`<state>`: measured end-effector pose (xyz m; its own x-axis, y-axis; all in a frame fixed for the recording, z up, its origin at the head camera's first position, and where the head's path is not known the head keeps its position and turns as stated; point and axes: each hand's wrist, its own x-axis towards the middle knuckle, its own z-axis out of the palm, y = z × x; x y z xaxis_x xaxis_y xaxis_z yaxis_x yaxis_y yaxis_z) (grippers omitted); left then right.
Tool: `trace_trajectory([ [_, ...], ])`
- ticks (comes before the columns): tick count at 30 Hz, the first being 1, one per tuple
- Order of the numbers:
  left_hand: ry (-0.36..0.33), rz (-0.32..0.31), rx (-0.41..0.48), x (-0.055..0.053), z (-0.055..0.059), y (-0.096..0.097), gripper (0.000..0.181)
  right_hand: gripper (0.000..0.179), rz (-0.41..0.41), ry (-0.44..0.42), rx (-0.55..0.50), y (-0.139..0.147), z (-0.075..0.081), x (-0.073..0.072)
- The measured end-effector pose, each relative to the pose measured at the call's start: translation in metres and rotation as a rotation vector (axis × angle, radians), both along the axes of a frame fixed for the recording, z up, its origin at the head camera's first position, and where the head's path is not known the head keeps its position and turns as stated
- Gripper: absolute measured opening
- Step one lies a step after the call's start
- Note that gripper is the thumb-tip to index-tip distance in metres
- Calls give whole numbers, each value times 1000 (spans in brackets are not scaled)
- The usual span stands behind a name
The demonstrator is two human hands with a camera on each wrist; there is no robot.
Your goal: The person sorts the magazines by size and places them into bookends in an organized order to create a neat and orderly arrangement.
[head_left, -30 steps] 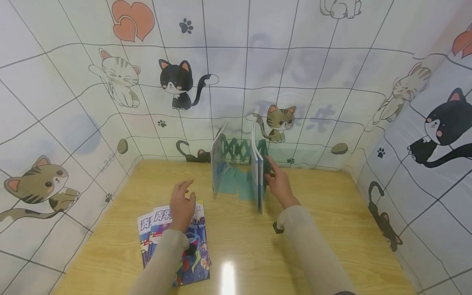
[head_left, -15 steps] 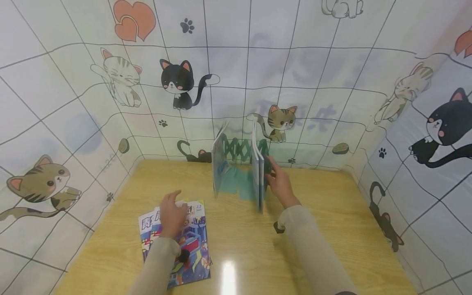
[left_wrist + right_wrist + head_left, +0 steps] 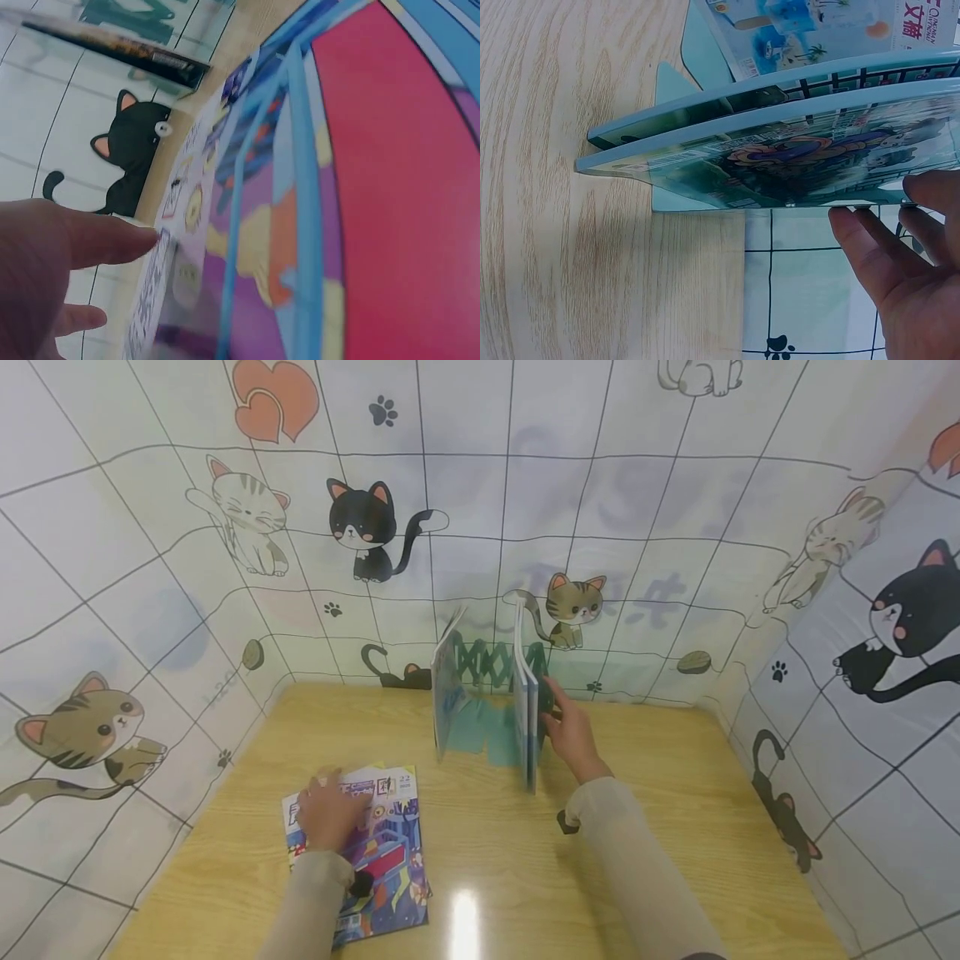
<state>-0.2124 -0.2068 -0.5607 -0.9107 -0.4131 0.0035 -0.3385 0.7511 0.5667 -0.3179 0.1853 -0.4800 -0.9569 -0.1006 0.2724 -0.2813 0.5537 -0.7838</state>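
My left hand (image 3: 330, 810) lies over several colourful magazines (image 3: 397, 868) on the table. In the left wrist view its extended finger (image 3: 120, 236) reaches to the top magazine's white title edge, beside a large red block on the cover. Farther back stands a green expandable bookend (image 3: 498, 747) with a zigzag lattice behind. Upright magazines (image 3: 525, 710) lean at its right side, and another upright magazine (image 3: 442, 702) stands at its left. My right hand (image 3: 577, 739) touches the bookend's outer right side; in the right wrist view the fingertips (image 3: 844, 221) sit at its edge.
The wooden table (image 3: 637, 843) meets cat-printed tiled sheets (image 3: 480, 510) at the back and both sides. The bookend stands close to the back sheet. A bright light reflection (image 3: 463, 922) shows near the table's front.
My left hand has moved left and toward me, from beyond the top magazine's right part down over the magazines' upper left. My right hand and the bookend have stayed put.
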Motion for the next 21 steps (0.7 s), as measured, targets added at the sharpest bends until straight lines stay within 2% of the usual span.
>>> trace_trajectory([
  [4,-26,13,13,11,-3,-7,89,68,-3,-3,8,0,0,-1],
  [7,-32,19,-12,17,-4,-9,94,69,-11,-8,7,0,1,-1],
  [15,-85,11,-24,22,-2,-7,99,67,2,11,-8,0,1,0],
  [21,-69,-2,-57,22,-6,-6,95,67,8,15,-19,-1,0,0],
])
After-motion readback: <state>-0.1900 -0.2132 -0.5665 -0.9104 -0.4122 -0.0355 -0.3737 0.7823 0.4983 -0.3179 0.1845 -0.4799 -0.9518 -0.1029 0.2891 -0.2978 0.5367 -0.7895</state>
